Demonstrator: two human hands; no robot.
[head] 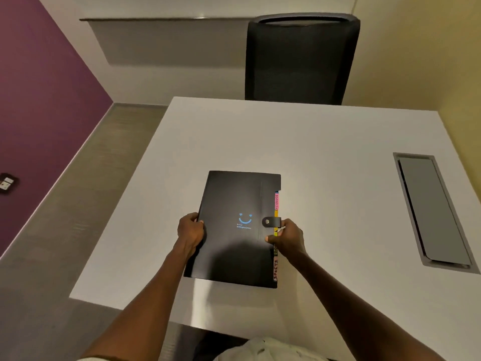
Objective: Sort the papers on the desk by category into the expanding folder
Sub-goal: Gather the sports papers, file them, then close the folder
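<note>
From the head view, we see a black folder (234,230) closed, its snap strap (271,221) fastened at 3 o'clock on the cover, held near the middle of the white bench (325,142). Our left hand (190,230) has its grip clamped on the folder's 9 o'clock edge; our right hand (287,237) pinches the 3 o'clock edge just below the strap, beside the coloured tabs (276,201). A black chair (299,61) stands at 12 o'clock beyond the bench, and a grey cable hatch (434,212) lies at 3 o'clock.
</note>
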